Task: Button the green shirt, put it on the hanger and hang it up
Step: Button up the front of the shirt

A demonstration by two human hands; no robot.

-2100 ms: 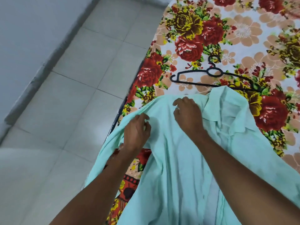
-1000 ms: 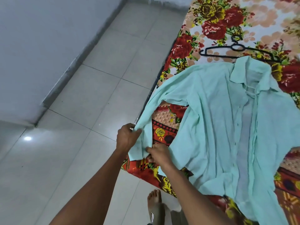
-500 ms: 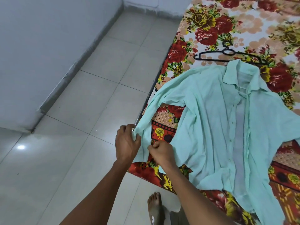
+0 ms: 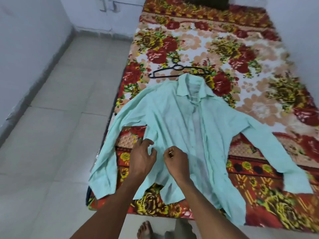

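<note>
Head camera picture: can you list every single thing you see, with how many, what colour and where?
shirt: one, light green, spread flat on the bed with both sleeves out and its front open
hanger: one, black, lying on the bed just beyond the shirt's collar
bed cover: one, red, yellow and peach flowers on white, covering the bed at the right
floor: pale grey tiles, at the left
wall: white, far left and behind the bed
dark thing: one, at the bed's far end, too cut off to tell what
foot: one, bare, bottom edge
left hand: one, fingers loosely curled over the shirt's left front panel
right hand: one, fingers curled at the shirt fabric beside it
</note>
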